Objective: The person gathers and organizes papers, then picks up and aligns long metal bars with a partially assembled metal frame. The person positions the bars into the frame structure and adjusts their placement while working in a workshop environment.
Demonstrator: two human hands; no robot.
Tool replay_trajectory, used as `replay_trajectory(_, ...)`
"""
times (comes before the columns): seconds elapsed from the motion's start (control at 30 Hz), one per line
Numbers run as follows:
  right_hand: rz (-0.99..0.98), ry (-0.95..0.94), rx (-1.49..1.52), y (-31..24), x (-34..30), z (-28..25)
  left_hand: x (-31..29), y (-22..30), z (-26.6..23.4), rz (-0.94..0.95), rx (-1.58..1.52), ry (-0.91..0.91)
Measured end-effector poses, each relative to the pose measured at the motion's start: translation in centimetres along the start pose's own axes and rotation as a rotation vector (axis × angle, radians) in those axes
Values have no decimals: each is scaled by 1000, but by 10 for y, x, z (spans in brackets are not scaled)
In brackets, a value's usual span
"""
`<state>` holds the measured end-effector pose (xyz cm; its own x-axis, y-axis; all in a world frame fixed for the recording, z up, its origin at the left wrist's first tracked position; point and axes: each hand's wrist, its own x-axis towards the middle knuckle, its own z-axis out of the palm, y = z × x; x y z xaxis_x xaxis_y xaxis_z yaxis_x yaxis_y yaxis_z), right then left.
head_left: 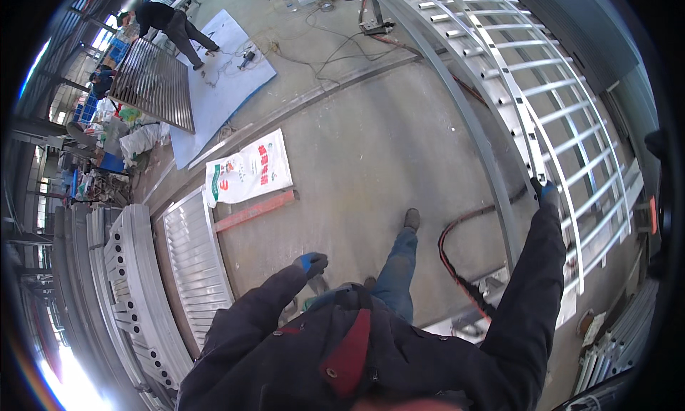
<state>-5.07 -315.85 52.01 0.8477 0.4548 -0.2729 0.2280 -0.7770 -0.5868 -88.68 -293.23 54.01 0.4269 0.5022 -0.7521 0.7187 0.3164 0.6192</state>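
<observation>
My right hand (547,194), in a blue and dark glove, reaches out to the right and is closed on the rail of a long metal frame (531,136). This frame looks like a ladder, with pale rungs between curved side rails. My left hand (312,263), gloved the same way, hangs in front of my body with its fingers curled together. Nothing shows in it. A grey metal beam (464,100) runs along the near side of the frame.
A dark hose (444,243) loops on the floor beside the beam. Left of me lie a white printed sack (250,170), a reddish bar (255,211), a slatted panel (194,257) and stacked metal sections (139,282). Farther off, a person (171,26) bends over a slatted panel (153,83).
</observation>
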Motion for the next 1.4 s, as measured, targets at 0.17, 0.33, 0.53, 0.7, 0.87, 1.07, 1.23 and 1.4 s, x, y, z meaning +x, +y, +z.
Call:
replay_trajectory(0.17, 5, 36, -187, 2, 125, 26, 97, -2, -49, -224, -140, 27)
replay_trajectory(0.33, -156, 136, -394, -20, 183, 31, 168, 33, -78, -115, -243, 38)
replay_trajectory(0.53, 303, 183, -679, -81, 185, 39, 227, 156, -162, -280, -357, 124)
replay_trajectory(0.7, 437, 453, -626, -162, 150, 63, 292, 258, -273, -153, -267, 251)
replay_trajectory(0.87, 592, -84, -279, -319, 124, 230, 415, 376, -430, 190, -248, 353)
replay_trajectory(1.07, 413, -751, -125, -572, 219, 480, 524, 483, -634, 444, -422, 289)
replay_trajectory(1.23, 196, -912, -276, -773, 411, 613, 603, 512, -753, 400, -770, 271)
replay_trajectory(1.4, -95, -801, -326, -1040, 644, 736, 686, 557, -891, 366, -542, 608)
